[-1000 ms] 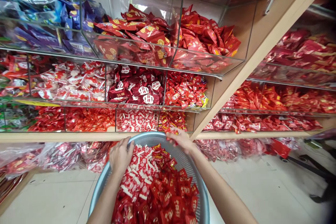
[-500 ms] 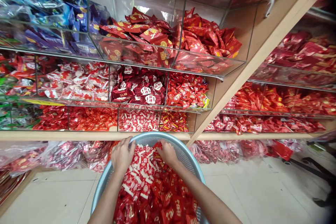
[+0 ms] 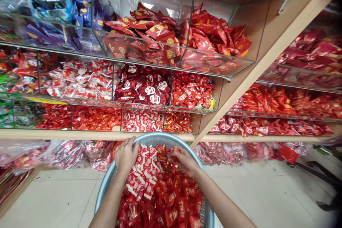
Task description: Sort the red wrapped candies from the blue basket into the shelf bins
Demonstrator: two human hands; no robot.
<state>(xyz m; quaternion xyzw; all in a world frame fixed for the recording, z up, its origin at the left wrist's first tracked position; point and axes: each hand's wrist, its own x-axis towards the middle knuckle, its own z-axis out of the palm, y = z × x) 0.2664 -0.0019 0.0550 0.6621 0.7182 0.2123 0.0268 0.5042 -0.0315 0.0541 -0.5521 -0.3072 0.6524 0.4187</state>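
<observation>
A round light-blue plastic basket (image 3: pixel 100 189) stands in front of me, filled with wrapped candies. White-and-red candies (image 3: pixel 143 171) lie in its left part, and larger red packets with gold lettering (image 3: pixel 175 205) fill the front and right. My left hand (image 3: pixel 126 156) is closed over the basket's left rim, thumb on the inner side. Inside, at the back right, my right hand (image 3: pixel 183 160) rests among small red-and-gold candies (image 3: pixel 162 153). Its fingers are loosely spread and point left over them; the fingertips are partly hidden by wrappers.
Behind the basket rises a wooden shelf (image 3: pixel 213 124) with clear bins of red, maroon, white and blue packets. Under it lie plastic bags of candies (image 3: pixel 68 153) along the tiled floor (image 3: pixel 61 192). Black metal legs (image 3: pixel 315 174) stand at the right.
My right hand has shifted right and loosened from a closed grasp, showing more red-and-gold candies at the back. My left hand stays on the rim. The view has moved slightly.
</observation>
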